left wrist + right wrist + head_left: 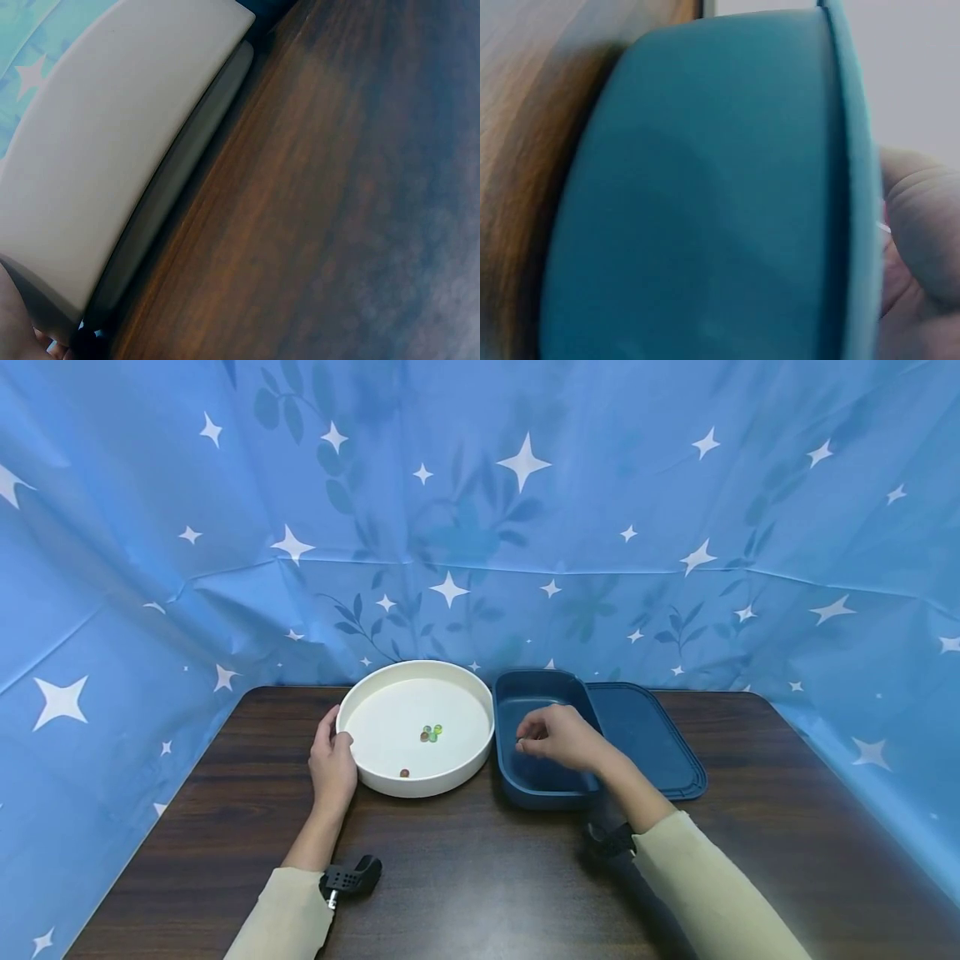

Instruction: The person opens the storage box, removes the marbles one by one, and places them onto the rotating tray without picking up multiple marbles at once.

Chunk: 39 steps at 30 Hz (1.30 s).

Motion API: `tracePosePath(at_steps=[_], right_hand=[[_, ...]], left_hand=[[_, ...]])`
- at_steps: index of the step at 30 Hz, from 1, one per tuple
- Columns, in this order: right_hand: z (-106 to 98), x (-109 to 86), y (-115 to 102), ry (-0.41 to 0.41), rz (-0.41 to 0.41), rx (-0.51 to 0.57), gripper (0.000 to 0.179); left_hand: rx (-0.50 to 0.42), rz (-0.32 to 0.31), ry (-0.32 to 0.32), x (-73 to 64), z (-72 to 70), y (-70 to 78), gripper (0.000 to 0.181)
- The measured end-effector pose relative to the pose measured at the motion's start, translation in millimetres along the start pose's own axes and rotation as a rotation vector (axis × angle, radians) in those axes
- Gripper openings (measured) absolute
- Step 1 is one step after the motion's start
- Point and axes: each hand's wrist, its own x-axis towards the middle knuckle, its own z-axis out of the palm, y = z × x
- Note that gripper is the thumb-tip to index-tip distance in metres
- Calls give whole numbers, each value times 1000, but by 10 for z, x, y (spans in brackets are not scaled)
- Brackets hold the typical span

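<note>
A blue cloth with white stars and leaf prints hangs behind and to both sides of a dark wooden table. Near the table's far edge, a little left of its middle, stands a round white tray with a raised rim. On its floor lies a small cluster of green and orange beads, and a single red bead lies apart from them, closer to the near wall. The left hand rests against the tray's outer wall on the left side, fingers straight along the rim and thumb on top of it; the left wrist view shows that white wall close up above the wood grain.

Just beside the tray on the right stands a dark blue rectangular box, almost touching it. Its flat lid lies at the box's right side, toward the far right part of the table. The right hand hovers over the inside of the box, fingertips drawn together as if pinching something small; what it holds is too small to make out. The right wrist view shows only the box's outer wall and part of a finger.
</note>
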Motion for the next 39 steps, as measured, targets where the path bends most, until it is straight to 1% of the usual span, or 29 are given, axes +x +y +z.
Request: tracePosePath(at_steps=[5,9,18,21,29,34,39], right_hand=[[-40,18,-91,33,-29,13,18],[-65,64,-203,49,-33,13,20],[-35,291,-490,69,-37,37,15],[9,395,-554,64,-38,42,14],[231,714,-675,-3,-19,45,15],[317,857,-718,-7,26,38,16],[382,964,-698,3,60,33,12]], left_hand=[[-2,3,-3,4,-1,-6,60],[1,0,-5,8,-3,-10,60],[5,2,-5,19,-22,9,60],[7,-1,-9,19,-9,1,60],[7,-6,-1,-11,-32,-7,60],[10,-8,-3,-9,-22,-18,60],[11,-12,-9,-2,5,-19,60]])
